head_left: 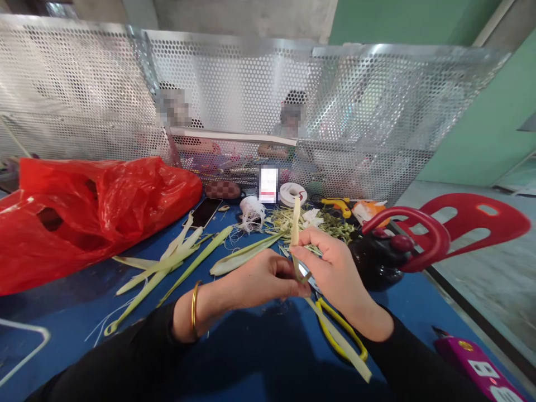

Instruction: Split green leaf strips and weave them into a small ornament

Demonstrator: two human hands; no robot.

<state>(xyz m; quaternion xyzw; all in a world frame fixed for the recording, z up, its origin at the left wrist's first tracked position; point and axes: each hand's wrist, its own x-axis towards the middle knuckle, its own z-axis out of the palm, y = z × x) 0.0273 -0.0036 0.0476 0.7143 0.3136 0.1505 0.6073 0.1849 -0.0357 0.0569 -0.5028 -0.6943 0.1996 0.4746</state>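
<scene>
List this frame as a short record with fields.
left hand: the left hand pinches a pale strip low
right hand: the right hand pinches it higher up
under the strip's tail: yellow-handled scissors
left side: red plastic bag, loose leaves
right side: dark pot with red handle
back: white spool, metal mesh

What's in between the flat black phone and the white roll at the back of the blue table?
From the flat phone to the white roll: a small pale scrap, tangled white thread and a lit screen, in the head view.
</scene>
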